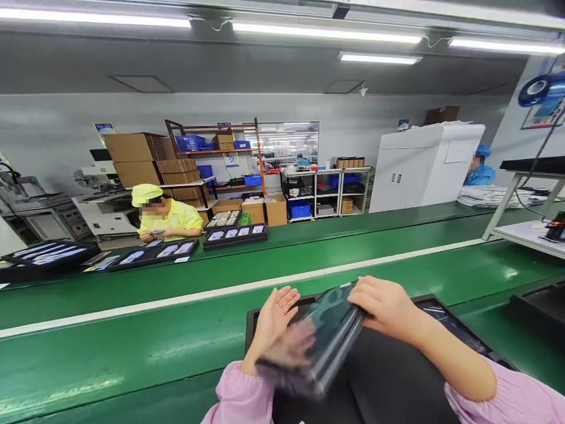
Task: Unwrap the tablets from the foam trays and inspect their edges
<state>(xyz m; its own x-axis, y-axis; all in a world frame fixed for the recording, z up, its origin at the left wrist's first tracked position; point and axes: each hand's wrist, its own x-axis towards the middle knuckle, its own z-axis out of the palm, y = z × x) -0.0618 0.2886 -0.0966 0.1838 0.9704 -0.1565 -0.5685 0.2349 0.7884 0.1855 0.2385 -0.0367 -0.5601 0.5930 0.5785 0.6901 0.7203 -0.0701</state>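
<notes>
Two hands work a stack of dark glossy sheets point(324, 335) at the lower centre of the frame, over a black tray point(445, 321) on the green desk point(132, 347). The right hand point(384, 306) lies curled over the stack's far end, fingers pressed down on it. The left hand point(276, 315) is spread flat, palm against the stack's left edge, not gripping. The near end of the stack is blurred. To square the stack well, the right hand should probably hold firm while the left pats the edge evenly, keeping the sheets above the tray. At middle left, a person in yellow point(165, 218) sits behind other trays point(233, 235).
</notes>
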